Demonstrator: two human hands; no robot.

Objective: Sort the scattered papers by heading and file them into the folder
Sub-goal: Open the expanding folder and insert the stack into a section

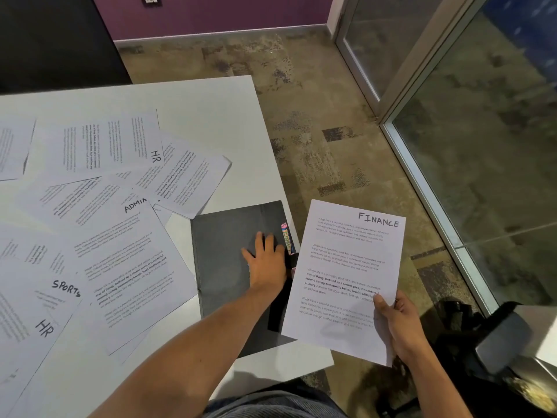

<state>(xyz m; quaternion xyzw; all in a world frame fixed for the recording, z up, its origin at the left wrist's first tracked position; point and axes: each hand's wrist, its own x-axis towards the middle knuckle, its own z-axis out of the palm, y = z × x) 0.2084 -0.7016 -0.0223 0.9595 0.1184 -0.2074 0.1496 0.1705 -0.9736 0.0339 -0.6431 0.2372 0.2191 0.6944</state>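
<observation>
Our right hand (398, 324) pinches a sheet headed FINANCE (346, 276) at its lower right corner, thumb on the printed face and the other fingers behind it, at about four o'clock in the view. The sheet hangs past the table's right edge, above the patterned carpet (316, 122), and its left edge overlaps the folder.

Our left hand (266, 262) lies flat and open, palm down, on the dark grey folder (223, 254), gripping nothing. The folder lies closed on the white table (211, 107) near its right edge, just right of centre. Its fingers reach toward the folder's right side, where coloured index tabs (286, 238) stick out at about three o'clock of the hand; what is lettered on them is too blurred for us to read.

The remaining papers spread over the table from nine to eleven o'clock, overlapping one another. Among them we read an ADMIN sheet (132, 251) just left of the folder, a SPORTS sheet (64, 288) at nine o'clock, an HR sheet (45, 328) below it at eight o'clock, and another HR sheet (120, 146) turned sideways at eleven o'clock. A glass partition (482, 131) stands at two o'clock.
</observation>
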